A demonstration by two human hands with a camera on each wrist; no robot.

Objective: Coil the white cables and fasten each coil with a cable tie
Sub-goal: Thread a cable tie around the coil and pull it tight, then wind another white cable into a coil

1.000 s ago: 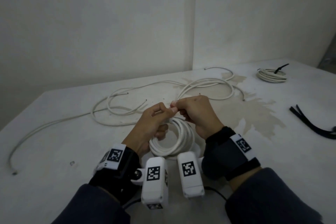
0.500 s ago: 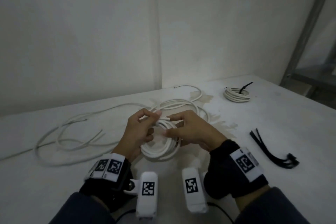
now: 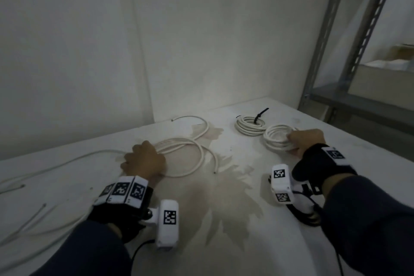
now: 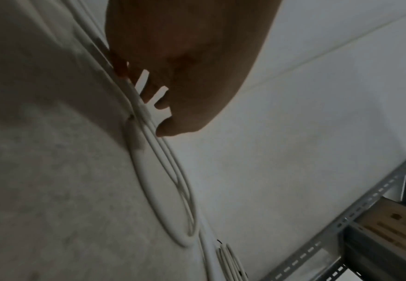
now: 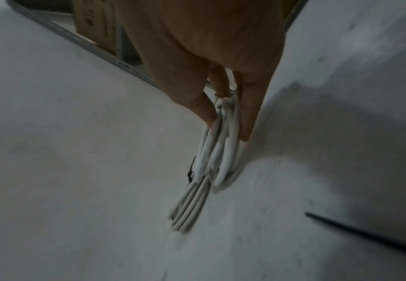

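Coils are sitting at the far right of the table (image 3: pixel 224 219): you are holding the untied coil (image 3: pixel 276 139) in your right hand (image 3: pixel 307 141), thumb and fingers pinched across its bundled turns, and lowering or resting it just beside the tied coil (image 3: pixel 248 126), the one wearing a black cable tie (image 3: pixel 259 115). The wrist view is showing the turns squeezed together between your fingertips (image 5: pixel 245 133), with the loop hanging down toward the tabletop. Your left hand (image 3: pixel 143 160) is reaching onto the loose cable (image 3: pixel 190 157), fingers curled down against its strands; whether they are actually gripping it cannot be told. That cable is sprawling in wide loops to the right of the left hand, its long run trailing off to the left edge, so the left hand is clearly the nearer one for gathering it. A black strip (image 5: pixel 365 235) is lying near your right hand, probably a spare tie. Printing on the cable jacket and on the shelf's box (image 5: pixel 93 21) is too blurred to read.
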